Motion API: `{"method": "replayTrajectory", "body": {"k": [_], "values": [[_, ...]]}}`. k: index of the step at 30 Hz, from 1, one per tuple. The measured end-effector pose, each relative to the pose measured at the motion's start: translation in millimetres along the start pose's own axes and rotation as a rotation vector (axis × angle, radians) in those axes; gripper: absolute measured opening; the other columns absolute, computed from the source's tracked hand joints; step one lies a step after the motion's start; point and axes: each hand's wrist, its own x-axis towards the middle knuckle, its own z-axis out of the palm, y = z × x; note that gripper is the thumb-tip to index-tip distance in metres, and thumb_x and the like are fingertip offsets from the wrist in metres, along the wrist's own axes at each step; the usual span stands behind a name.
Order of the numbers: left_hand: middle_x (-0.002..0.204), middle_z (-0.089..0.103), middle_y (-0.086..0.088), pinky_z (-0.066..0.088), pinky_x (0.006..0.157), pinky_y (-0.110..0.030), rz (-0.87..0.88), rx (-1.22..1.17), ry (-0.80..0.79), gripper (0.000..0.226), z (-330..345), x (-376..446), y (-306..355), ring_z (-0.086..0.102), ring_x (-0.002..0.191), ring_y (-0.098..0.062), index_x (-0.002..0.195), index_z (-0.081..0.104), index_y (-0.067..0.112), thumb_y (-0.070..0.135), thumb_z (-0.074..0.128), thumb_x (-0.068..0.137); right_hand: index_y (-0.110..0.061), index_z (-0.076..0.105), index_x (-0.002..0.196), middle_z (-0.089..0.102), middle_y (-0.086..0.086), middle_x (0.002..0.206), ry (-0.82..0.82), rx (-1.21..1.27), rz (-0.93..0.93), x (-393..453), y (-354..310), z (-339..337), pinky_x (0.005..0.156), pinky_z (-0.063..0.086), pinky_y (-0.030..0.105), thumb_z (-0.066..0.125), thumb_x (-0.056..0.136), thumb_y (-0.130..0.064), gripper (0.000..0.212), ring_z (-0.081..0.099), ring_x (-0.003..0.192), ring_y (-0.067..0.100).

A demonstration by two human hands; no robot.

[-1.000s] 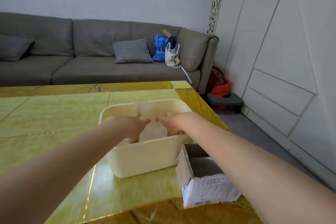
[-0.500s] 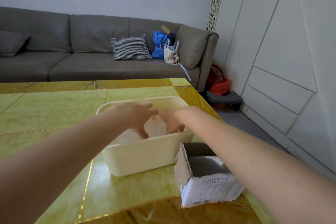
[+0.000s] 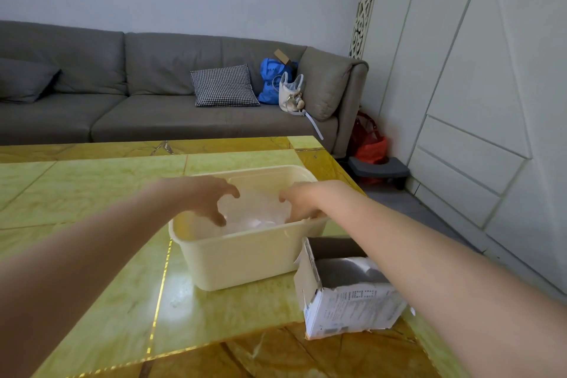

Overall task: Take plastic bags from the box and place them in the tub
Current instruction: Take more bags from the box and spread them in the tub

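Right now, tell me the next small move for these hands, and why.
Probably lift both hands out of the tub. The left hand and right hand sit over clear plastic bags already lying inside it, so reaching back to the open box likely follows.

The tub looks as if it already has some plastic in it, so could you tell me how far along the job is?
Done: clear plastic bags already lie inside the cream tub. In hand: the left hand and right hand are both down in the tub at the plastic, fingers curled; whether they grip it is unclear. Left: the open cardboard box beside the tub shows a pale lining; whether bags remain inside cannot be told.
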Motion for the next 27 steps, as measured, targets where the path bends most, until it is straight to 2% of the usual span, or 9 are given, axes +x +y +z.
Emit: {"method": "replayTrajectory", "body": {"k": [4,7,10,14,16,19,21,23,27], "values": [[0.129,0.055,-0.001,0.041,0.095,-0.027,0.074,-0.319,0.303,0.032,-18.6,-23.5,13.6,0.055,0.114,-0.019,0.123,0.057,0.021,0.012,0.049,0.093,-0.008,0.05,0.13,0.05,0.014,0.128,0.12,0.187,-0.083,-21.7,1.7,-9.7,0.083,0.056,0.035,0.049,0.095,-0.016,0.035,0.059,0.096,0.025],[0.121,0.063,0.001,0.036,0.097,-0.026,0.151,-0.684,0.051,0.031,-26.6,-40.2,45.3,0.056,0.112,-0.014,0.117,0.063,0.017,0.025,0.038,0.1,-0.009,0.057,0.121,0.057,0.012,0.121,0.134,0.211,-0.078,-46.3,5.0,-13.7,0.07,0.053,0.029,0.04,0.095,-0.009,0.031,0.064,0.094,0.025],[0.12,0.064,-0.003,0.033,0.103,-0.032,0.014,-0.542,-0.116,0.047,-22.8,-44.6,56.4,0.059,0.111,-0.017,0.117,0.063,0.013,0.038,0.027,0.101,-0.004,0.061,0.113,0.064,0.016,0.109,0.175,0.255,-0.091,-67.0,14.5,-13.4,0.058,0.05,0.02,0.04,0.095,-0.003,0.028,0.062,0.081,0.021],[0.115,0.066,-0.009,0.042,0.096,-0.031,0.013,-0.47,0.182,0.039,-23.1,-45.6,64.6,0.061,0.106,-0.022,0.112,0.065,0.006,0.03,0.038,0.099,-0.006,0.065,0.093,0.067,0.004,0.077,0.252,0.279,-0.124,-102.2,29.7,-14.8,0.062,0.051,0.022,0.061,0.09,-0.022,0.017,0.061,0.064,0.013],[0.118,0.064,-0.008,0.044,0.095,-0.032,0.068,-0.403,0.342,0.033,-27.7,-50.8,80.2,0.058,0.108,-0.025,0.113,0.065,0.006,0.024,0.042,0.098,-0.008,0.066,0.08,0.065,0.0,0.067,0.186,0.206,-0.111,-117.2,33.0,-11.9,0.063,0.051,0.024,0.068,0.085,-0.031,0.024,0.059,0.057,0.011],[0.113,0.067,-0.005,0.043,0.082,-0.021,0.235,-0.45,0.441,0.024,-27.3,-62.4,106.6,0.06,0.094,-0.016,0.108,0.068,0.01,0.013,0.049,0.093,-0.004,0.066,0.085,0.068,0.004,0.074,0.052,0.026,-0.033,-130.3,28.6,8.7,0.06,0.048,0.026,0.072,0.08,-0.037,0.033,0.059,0.06,0.016],[0.111,0.067,-0.004,0.042,0.078,-0.017,0.309,-0.422,0.403,0.025,-22.6,-70.0,122.8,0.058,0.089,-0.013,0.107,0.068,0.011,0.012,0.049,0.091,-0.005,0.062,0.085,0.061,0.004,0.077,0.032,-0.106,-0.022,-130.8,24.9,26.5,0.058,0.044,0.026,0.072,0.081,-0.028,0.025,0.055,0.064,0.018],[0.116,0.065,-0.003,0.043,0.085,-0.021,0.323,-0.33,0.336,0.028,-16.4,-74.3,136.3,0.06,0.101,-0.017,0.112,0.067,0.012,0.012,0.047,0.092,-0.01,0.053,0.076,0.052,0.001,0.076,0.086,-0.229,-0.027,-131.7,22.4,36.5,0.055,0.04,0.024,0.067,0.084,-0.016,0.017,0.049,0.064,0.016],[0.122,0.062,-0.001,0.042,0.084,-0.02,0.272,-0.351,0.258,0.03,-11.3,-73.2,144.0,0.058,0.108,-0.019,0.119,0.061,0.014,0.012,0.05,0.091,-0.005,0.062,0.095,0.059,0.007,0.085,0.26,-0.185,-0.012,-139.5,32.4,32.4,0.057,0.041,0.029,0.06,0.09,-0.014,0.011,0.053,0.069,0.021]]}}
